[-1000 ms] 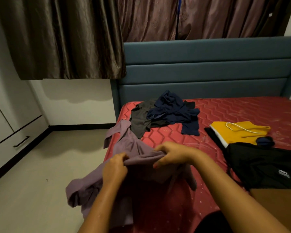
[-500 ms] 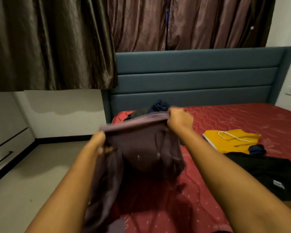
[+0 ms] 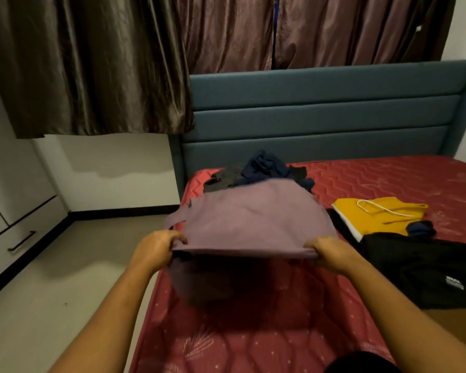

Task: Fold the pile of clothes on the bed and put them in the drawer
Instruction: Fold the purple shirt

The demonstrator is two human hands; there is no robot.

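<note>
The purple shirt [image 3: 253, 219] is held up in the air over the near left part of the bed [image 3: 388, 179], stretched wide between both hands. Its top side is smooth and slightly domed, the far edge is blurred, and a sleeve sticks out at the left. More of its cloth hangs down in shadow below the near edge. The left hand [image 3: 156, 251] pinches the near left corner, with the thumb on top and the fingers curled under. The right hand [image 3: 331, 254] pinches the near right corner the same way.

Behind the shirt, and partly hidden by it, a pile of clothes [image 3: 264, 168] in navy and grey lies on the red mattress close to the blue headboard [image 3: 320, 111]. To the right a yellow top [image 3: 379, 216] with a white cord lies flat, with a small navy piece at its near edge. A black garment [image 3: 425, 273] with a small white label lies just beside it, nearer the person. Left of the bed, across the bare floor [image 3: 65, 278], a white cabinet has a closed drawer [image 3: 19, 238] with a dark handle. Brown curtains [image 3: 92, 63] hang above
</note>
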